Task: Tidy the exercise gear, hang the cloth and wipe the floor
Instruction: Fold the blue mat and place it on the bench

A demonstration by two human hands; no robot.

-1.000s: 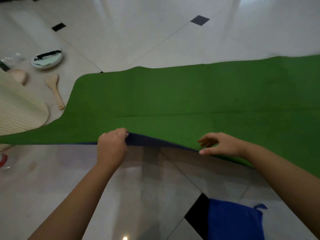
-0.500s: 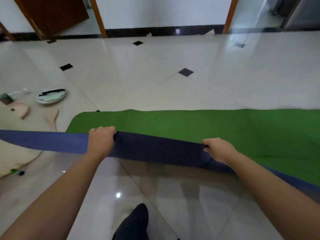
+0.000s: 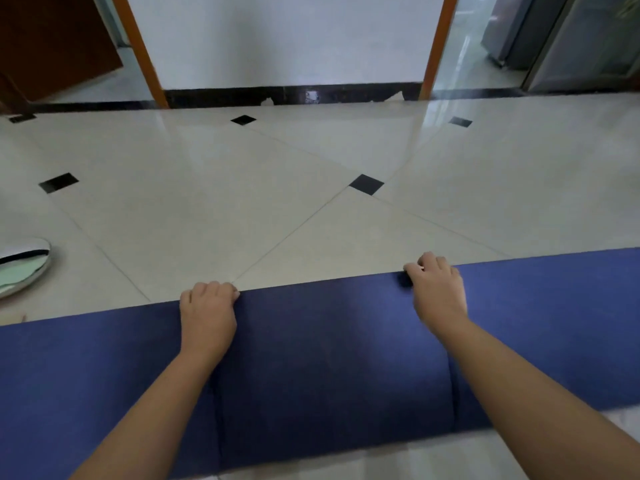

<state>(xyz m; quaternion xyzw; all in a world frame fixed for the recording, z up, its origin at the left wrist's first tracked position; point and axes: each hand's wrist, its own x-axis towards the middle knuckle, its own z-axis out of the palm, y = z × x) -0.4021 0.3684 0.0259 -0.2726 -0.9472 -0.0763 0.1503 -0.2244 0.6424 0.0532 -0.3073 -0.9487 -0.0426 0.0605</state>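
The exercise mat (image 3: pixel 322 358) lies folded over across the lower part of the view, and only its dark blue underside shows; the green face is hidden. My left hand (image 3: pixel 207 311) grips the mat's far edge left of centre, fingers curled over it. My right hand (image 3: pixel 438 289) grips the same edge further right. Both forearms reach over the blue surface. The cloth is out of view.
Pale floor tiles (image 3: pixel 277 188) with small black insets stretch ahead to a white wall and black skirting (image 3: pixel 294 97). A shiny round lid or dish (image 3: pixel 20 268) lies at the left edge. Doorways with orange frames open at the left and right.
Both hands have carried the near edge of the mat forward over the green face, which is now fully covered by the blue side. The view has tilted up towards the wall.
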